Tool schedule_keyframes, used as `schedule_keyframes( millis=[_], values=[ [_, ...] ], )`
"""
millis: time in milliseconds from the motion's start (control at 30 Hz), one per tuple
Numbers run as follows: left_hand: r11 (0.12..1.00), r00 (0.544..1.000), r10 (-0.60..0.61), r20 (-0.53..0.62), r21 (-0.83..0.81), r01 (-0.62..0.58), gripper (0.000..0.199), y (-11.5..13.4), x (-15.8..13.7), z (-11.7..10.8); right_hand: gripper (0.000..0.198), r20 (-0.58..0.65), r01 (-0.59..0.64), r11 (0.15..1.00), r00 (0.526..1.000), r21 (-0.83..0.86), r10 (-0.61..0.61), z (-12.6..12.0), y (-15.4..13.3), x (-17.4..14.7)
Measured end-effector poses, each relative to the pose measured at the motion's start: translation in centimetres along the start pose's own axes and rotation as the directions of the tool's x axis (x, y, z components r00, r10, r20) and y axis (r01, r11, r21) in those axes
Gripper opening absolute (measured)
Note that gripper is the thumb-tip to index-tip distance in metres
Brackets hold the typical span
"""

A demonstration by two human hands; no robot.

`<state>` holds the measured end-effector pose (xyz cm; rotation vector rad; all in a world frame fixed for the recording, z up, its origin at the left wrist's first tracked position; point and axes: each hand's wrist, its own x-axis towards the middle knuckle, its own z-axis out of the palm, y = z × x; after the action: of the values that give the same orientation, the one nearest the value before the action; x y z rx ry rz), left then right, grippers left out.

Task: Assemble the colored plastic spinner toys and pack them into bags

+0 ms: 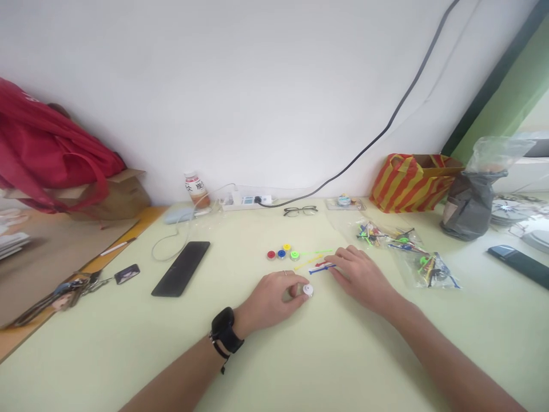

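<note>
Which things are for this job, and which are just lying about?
Probably job things: white round piece in the left hand; coloured sticks at the right hand; four coloured round pieces.

Probably just lying about: glasses; black slab; bottle; striped bag.

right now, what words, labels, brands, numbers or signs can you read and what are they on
"炭", it seems: bottle; the character beside it is unclear.
Red bag: white marking, too blurred to read.
Power strip: print too small to read.
I can read nothing else.
</note>
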<state>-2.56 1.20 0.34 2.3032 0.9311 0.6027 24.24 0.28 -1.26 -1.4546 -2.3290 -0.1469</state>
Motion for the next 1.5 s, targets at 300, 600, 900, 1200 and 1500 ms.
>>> schedule_keyframes(
  millis=[300, 600, 900, 1200, 1500],
  values=[
    [0.999, 1.0, -0.005, -0.031, -0.032, 0.004, 0.011, -0.2, 0.1, 0.2, 0.019, -0.03, -0.009, 0.999, 0.999, 0.034, 0.01, 2.5, -1.2, 0.7],
    [0.989, 0.998, -0.051, -0.022, -0.137, 0.047, 0.007, -0.5, 0.1, 0.3, 0.016, -0.069, 0.028, 1.0, 0.997, 0.014, -0.027, 2.8, -1.4, 0.7],
    [0.959, 1.0, -0.013, -0.026, -0.284, 0.005, 0.013, -0.3, 0.1, 0.8, 0.018, -0.154, 0.056, 0.993, 0.987, 0.099, -0.041, 2.2, -2.1, 0.9],
    [0.625, 0.956, -0.242, 0.166, -0.727, 0.285, 0.032, -0.7, 0.4, 1.0, 0.013, -0.081, -0.113, 0.779, 0.975, 0.617, 0.206, -0.2, -4.4, 0.1],
    [0.625, 0.963, -0.268, 0.03, -0.755, 0.197, 0.034, -1.1, 0.8, 1.1, 0.029, 0.098, -0.216, 0.397, 0.95, 0.892, 0.297, -2.2, -5.0, 0.7]
  ],
)
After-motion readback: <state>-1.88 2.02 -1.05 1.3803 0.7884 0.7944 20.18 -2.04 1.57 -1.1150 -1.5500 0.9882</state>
